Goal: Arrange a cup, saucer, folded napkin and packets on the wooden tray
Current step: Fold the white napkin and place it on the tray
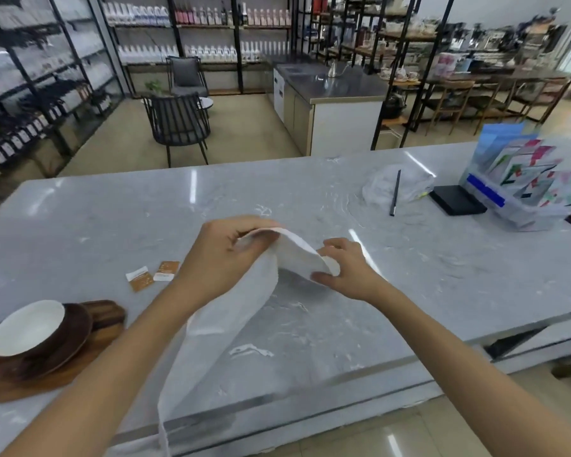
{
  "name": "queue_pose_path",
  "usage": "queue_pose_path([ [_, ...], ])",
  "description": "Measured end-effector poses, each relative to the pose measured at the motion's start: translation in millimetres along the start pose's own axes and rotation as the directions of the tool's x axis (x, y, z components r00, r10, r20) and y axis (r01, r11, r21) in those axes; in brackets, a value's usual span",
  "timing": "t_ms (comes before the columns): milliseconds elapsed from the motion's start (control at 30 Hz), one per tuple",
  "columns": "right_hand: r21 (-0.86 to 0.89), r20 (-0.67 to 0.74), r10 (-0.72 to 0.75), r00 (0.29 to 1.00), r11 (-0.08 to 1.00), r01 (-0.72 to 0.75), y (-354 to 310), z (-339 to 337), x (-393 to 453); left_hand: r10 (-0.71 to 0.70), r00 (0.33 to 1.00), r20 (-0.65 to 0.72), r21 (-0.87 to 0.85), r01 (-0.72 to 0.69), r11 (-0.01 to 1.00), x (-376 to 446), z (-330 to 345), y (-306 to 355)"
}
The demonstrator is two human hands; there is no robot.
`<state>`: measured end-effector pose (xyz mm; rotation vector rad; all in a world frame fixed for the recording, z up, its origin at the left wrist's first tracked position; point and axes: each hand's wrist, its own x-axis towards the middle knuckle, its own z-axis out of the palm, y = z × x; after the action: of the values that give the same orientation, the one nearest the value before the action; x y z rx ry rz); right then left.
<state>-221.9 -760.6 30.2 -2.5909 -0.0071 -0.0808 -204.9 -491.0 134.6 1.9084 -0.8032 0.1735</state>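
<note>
Head view. Progress: the cup (27, 328), white inside, sits on the brown saucer (70, 338), and the saucer rests on the wooden tray (47, 377) at the near left of the marble counter (442, 275), so these two items appear placed. Two packets (152, 275) lie on the counter just beyond the tray, apart from it, and are judged not yet arranged. The white napkin (244, 311) is unfolded and held above the counter, its long lower end trailing down over the near edge; folding it and setting it on the tray remain to be done. Hand pose: the left hand (218, 258), palm down, has fingers and thumb pinched shut on the napkin's upper corner; the right hand (346, 268), reaching in from the right, pinches the neighbouring edge of the napkin between thumb and fingertips. The cloth arches between the two grips
</note>
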Motion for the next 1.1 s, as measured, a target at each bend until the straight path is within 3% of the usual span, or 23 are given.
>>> queue_pose_path([
  [133, 0.059, 0.067, -0.054, 0.996, 0.997, 0.05, 4, -5, 38, -0.041, 0.98, -0.193, 0.072, 0.056, 0.996, 10, -56, -13],
  [300, 0.101, 0.063, -0.065, 0.996, 0.993, 0.059, 17, 0, 55, -0.101, 0.873, -0.478, 0.132, 0.185, 0.974, 4, -123, -41],
  [400, 0.202, -0.095, -0.075, 0.993, 0.975, 0.093, 11, 5, 57, -0.03, 0.862, -0.506, 0.253, 0.181, 0.95, -1, -145, -53],
  [500, 0.186, -0.287, -0.09, 0.954, 0.971, 0.148, -4, 3, 56, 0.013, 0.827, -0.562, 0.304, 0.192, 0.933, -5, -152, -58],
  [633, 0.147, -0.525, -0.144, 0.839, 0.955, 0.256, -27, -9, 57, 0.132, 0.778, -0.614, 0.389, 0.152, 0.909, -9, -158, -55],
  [733, 0.283, -0.631, -0.091, 0.77, 0.898, 0.338, -54, -35, 59, 0.191, 0.752, -0.631, 0.429, 0.133, 0.894, -3, -170, -44],
  [900, 0.471, -0.68, -0.012, 0.733, 0.759, 0.45, -85, -89, 62, 0.18, 0.562, -0.807, 0.312, 0.149, 0.938, 11, -204, -39],
  [933, 0.518, -0.66, 0.016, 0.751, 0.734, 0.439, -86, -95, 62, 0.192, 0.561, -0.805, 0.322, 0.142, 0.936, 14, -207, -42],
  [1033, 0.674, -0.492, 0.137, 0.86, 0.685, 0.276, -85, -99, 65, 0.142, 0.663, -0.735, 0.365, 0.211, 0.907, 22, -203, -50],
  [1100, 0.738, -0.399, 0.226, 0.889, 0.655, 0.165, -88, -96, 64, 0.083, 0.703, -0.706, 0.386, 0.284, 0.877, 24, -194, -58],
])
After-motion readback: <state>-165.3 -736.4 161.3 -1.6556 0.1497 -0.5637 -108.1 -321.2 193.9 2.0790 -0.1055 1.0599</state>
